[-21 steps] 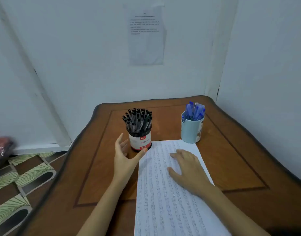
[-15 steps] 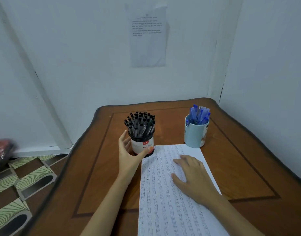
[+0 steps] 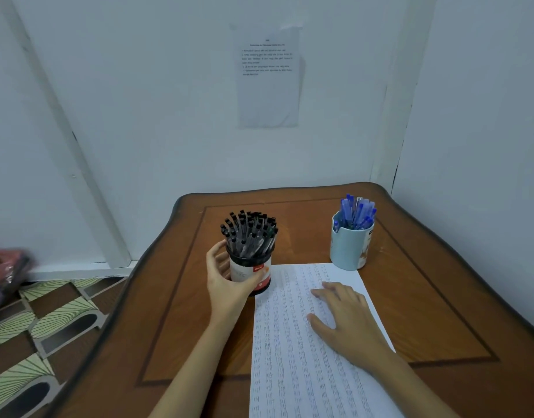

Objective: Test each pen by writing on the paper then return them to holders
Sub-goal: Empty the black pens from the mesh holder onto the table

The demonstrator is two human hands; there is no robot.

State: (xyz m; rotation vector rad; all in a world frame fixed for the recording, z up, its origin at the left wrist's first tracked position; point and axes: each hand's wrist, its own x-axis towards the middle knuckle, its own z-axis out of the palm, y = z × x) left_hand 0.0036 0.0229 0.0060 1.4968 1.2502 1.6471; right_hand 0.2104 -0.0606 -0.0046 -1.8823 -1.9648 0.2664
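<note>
Fingers (image 3: 221, 261) and thumb of the left hand (image 3: 226, 289) curl round the black-pen holder (image 3: 248, 272), upright on the desk (image 3: 440, 297) just beside the paper (image 3: 289, 363); the right hand (image 3: 347, 316) lies flat on that sheet. A careless tug could tip the crammed holder, spilling pens (image 3: 249, 236).

Looked like a plain study corner, home or office unclear. Had a wooden table (image 3: 410, 297) against bare white walls (image 3: 169, 116), a notice (image 3: 268, 76) taped up, patterned tiles (image 3: 48, 321) below.

Black pens (image 3: 249, 233) upright in canister (image 3: 247, 268); blue pens (image 3: 357, 212) in mug (image 3: 347, 251); paper (image 3: 289, 357) flat, seemingly written-over.
</note>
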